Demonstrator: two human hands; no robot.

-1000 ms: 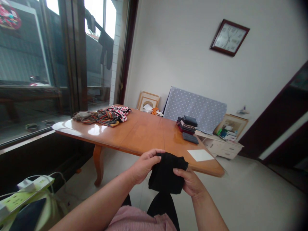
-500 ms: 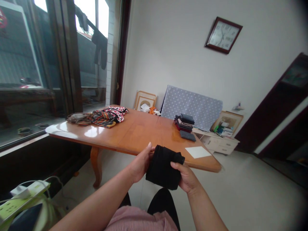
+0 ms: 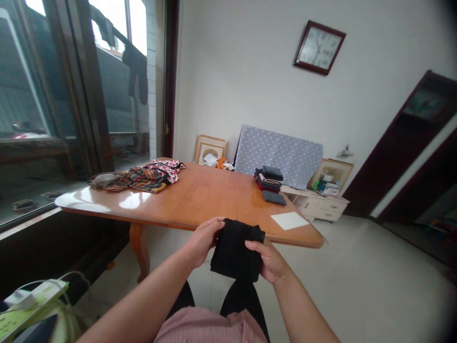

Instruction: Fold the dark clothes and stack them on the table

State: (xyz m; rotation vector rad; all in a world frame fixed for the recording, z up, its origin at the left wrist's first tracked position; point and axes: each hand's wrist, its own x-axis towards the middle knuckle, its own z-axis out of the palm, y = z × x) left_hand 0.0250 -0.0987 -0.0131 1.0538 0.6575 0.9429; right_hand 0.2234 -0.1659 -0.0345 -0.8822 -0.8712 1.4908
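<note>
A black garment, folded into a compact square, is held in front of me just short of the table's near edge. My left hand grips its left side, thumb along the top edge and fingers partly hidden behind the cloth. On the right side, my right hand clasps it with the thumb on the front face; the other fingers are behind it. What kind of garment it is I cannot tell. Beyond it stands the wooden table.
On the table, a stack of folded clothes stands right, with a folded dark grey cloth before it and a white sheet nearer. Rumpled patterned clothes lie left. A green-and-white power strip is at lower left.
The view has turned slightly, so the room sits a little further left in the picture. Both hands keep hold of the folded black garment, and the left thumb lies flatter along its top edge.
</note>
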